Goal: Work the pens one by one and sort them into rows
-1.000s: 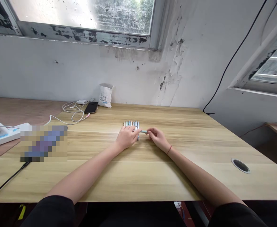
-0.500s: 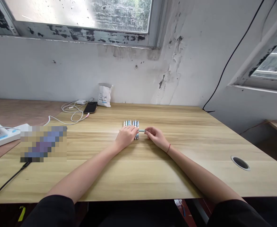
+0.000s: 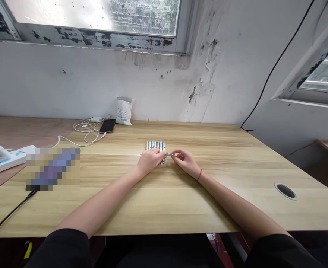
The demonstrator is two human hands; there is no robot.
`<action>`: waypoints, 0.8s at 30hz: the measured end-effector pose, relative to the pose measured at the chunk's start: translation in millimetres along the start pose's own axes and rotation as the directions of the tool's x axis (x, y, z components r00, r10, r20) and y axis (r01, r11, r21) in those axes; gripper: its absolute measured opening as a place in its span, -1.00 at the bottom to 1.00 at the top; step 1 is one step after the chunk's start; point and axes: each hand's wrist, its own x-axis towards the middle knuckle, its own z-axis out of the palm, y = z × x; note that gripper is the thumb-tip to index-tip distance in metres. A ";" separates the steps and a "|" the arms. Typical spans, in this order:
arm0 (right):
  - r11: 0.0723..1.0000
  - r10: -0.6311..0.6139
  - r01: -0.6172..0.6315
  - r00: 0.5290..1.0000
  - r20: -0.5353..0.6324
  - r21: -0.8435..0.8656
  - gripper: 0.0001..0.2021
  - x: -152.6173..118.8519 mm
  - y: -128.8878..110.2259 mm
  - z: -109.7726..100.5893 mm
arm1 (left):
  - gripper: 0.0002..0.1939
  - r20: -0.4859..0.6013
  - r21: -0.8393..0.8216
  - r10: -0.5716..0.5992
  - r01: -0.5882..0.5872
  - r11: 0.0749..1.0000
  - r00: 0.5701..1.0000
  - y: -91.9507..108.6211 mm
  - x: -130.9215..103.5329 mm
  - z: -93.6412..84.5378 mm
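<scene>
A slim pale-green pen point(image 3: 169, 154) lies sideways between my two hands. My left hand point(image 3: 150, 160) is closed around its left part, palm down. With thumb and fingertips, my right hand point(image 3: 184, 160) pinches the pen's right end, which looks dark or metallic. Several pens point(image 3: 160, 145) in pale blue, white and green lie side by side in a row, pointing away from me. My left hand is over that row and hides much of it; whether it touches those pens I cannot tell.
On the wooden desk point(image 3: 197, 208), a black phone point(image 3: 107, 125) with a white cable point(image 3: 69, 141) lies at the back left. Beside it stands a white packet point(image 3: 124, 111). A power strip point(image 3: 10, 160) and a blurred-out device point(image 3: 53, 169) are at left, a round cable hole point(image 3: 285, 191) at right.
Less of the pen's pale-green barrel shows between my hands, and a darker part is visible by my right fingertips. My left fingers have shifted slightly right along it.
</scene>
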 end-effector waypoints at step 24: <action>0.995 0.037 -0.035 0.999 -0.020 0.088 -0.70 2.3 5.2 -1.0 | -0.51 0.050 -0.004 0.077 -0.077 0.997 0.996 2.1 0.3 -2.7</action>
